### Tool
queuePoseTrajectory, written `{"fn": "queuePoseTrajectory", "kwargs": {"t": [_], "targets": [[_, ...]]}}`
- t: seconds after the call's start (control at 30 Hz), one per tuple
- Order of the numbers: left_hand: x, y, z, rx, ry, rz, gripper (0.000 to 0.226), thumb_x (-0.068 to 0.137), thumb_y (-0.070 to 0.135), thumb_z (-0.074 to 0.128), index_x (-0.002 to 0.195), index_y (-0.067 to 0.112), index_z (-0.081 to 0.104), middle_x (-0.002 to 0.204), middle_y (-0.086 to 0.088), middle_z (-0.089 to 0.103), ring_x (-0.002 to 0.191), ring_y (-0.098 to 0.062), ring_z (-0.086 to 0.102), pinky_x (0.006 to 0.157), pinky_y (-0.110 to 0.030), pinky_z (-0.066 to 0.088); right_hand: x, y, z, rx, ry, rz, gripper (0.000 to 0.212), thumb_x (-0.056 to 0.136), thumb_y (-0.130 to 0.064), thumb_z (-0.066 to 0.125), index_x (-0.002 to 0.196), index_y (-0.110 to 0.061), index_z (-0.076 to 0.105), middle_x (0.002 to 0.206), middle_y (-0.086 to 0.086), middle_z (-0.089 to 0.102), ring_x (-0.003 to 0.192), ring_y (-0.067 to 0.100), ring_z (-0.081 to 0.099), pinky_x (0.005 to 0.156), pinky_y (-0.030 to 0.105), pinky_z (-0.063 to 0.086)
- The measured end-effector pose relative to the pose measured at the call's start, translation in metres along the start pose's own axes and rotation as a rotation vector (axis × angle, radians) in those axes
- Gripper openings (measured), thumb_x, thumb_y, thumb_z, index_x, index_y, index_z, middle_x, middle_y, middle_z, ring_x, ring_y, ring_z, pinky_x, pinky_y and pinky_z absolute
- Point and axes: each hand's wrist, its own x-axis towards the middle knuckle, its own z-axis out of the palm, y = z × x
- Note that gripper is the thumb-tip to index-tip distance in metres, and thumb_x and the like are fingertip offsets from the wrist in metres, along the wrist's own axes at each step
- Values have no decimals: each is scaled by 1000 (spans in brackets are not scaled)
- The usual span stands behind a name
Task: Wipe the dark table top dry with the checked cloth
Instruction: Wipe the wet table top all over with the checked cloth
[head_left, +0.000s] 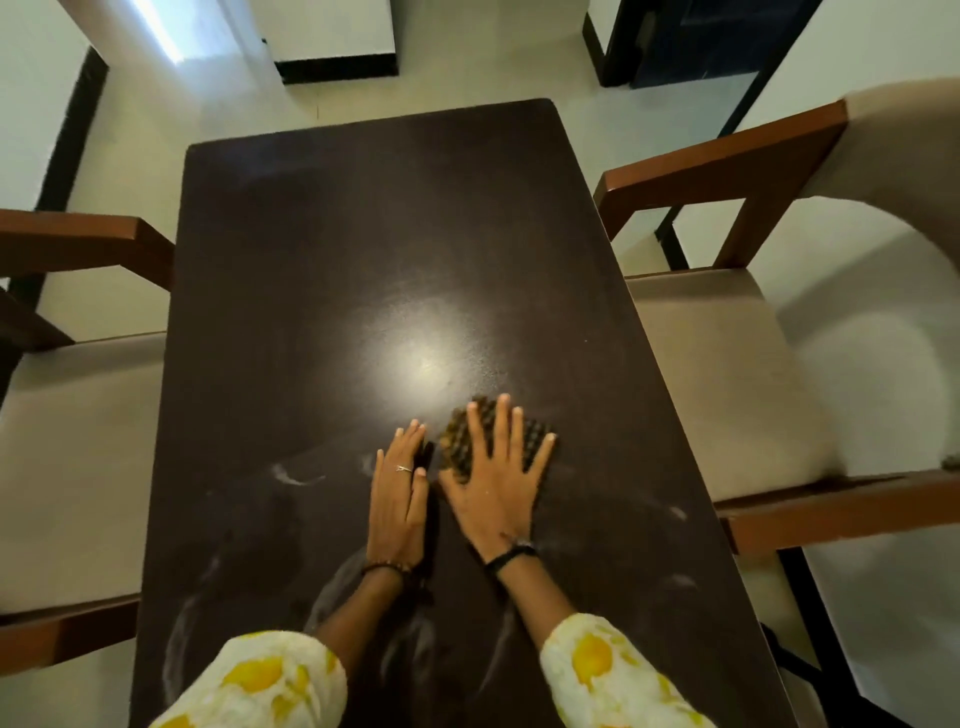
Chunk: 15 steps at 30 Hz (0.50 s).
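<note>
place: home dining room | evidence: dark table (322, 249), cushioned wooden armchairs (727, 353) either side, tiled floor (171, 135)

Table top (363, 249) flanked by chairs: one at 9 o'clock (78, 441), one at 3 o'clock (727, 374). Cloth (457, 441) pinned on table under right hand (493, 478); left hand (400, 493) laid just beside, at its 9 o'clock.

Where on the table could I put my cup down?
The far half of the table, beyond the glare, is bare, as are strips along both chair-side edges. It's crowded near the middle: the right hand presses the checked cloth, the left hand flat beside it.
</note>
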Motion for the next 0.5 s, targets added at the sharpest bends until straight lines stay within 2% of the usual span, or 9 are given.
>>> {"fn": "queuePoseTrajectory", "kwargs": {"t": [0.1,0.17,0.23,0.3,0.37,0.43,0.5], "targets": [[-18,-15,-27,-35,75,-56,46,93,28,28,139,25,24,146,10,24,137,2,12,115,-25,2,-14,4,4,7,-51,-270,79,74,-57,45,146,-32,25,157,6,20,143,26,22,112,62,3],[-35,-32,-50,48,56,-51,48,92,27,29,140,24,25,147,8,25,138,-2,13,115,-27,3,-8,37,-2,41,-54,-335,77,76,-54,46,147,-36,20,158,-1,10,146,22,13,113,56,-6],[-52,-52,-77,179,-11,-9,51,91,32,28,140,22,26,147,6,24,138,-5,14,115,-27,1,0,74,-8,33,-17,-189,76,80,-52,49,147,-38,15,159,-2,4,147,21,6,113,54,-9],[-68,-72,-102,292,-66,7,52,90,35,25,141,23,24,147,7,23,137,-6,14,115,-25,-1,5,100,-14,48,21,66,76,85,-48,53,148,-35,12,160,0,1,147,22,2,112,57,-7],[-81,-91,-125,364,-77,-5,52,91,36,25,141,21,24,147,6,23,137,-6,14,115,-25,-2,8,100,-16,76,63,269,74,87,-45,53,149,-31,16,160,2,4,147,23,2,113,61,-4],[-93,-108,-145,402,-49,-77,52,91,30,30,142,17,26,148,3,25,138,-8,15,116,-31,0,11,75,-13,100,88,374,72,87,-46,52,149,-27,20,159,5,6,146,25,4,112,64,-2],[-101,-120,-158,425,-20,-146,53,91,29,31,141,13,27,148,-1,26,138,-12,16,116,-36,4,12,35,-7,112,89,348,74,85,-47,52,149,-28,19,159,5,5,146,26,4,111,65,-4]]}}
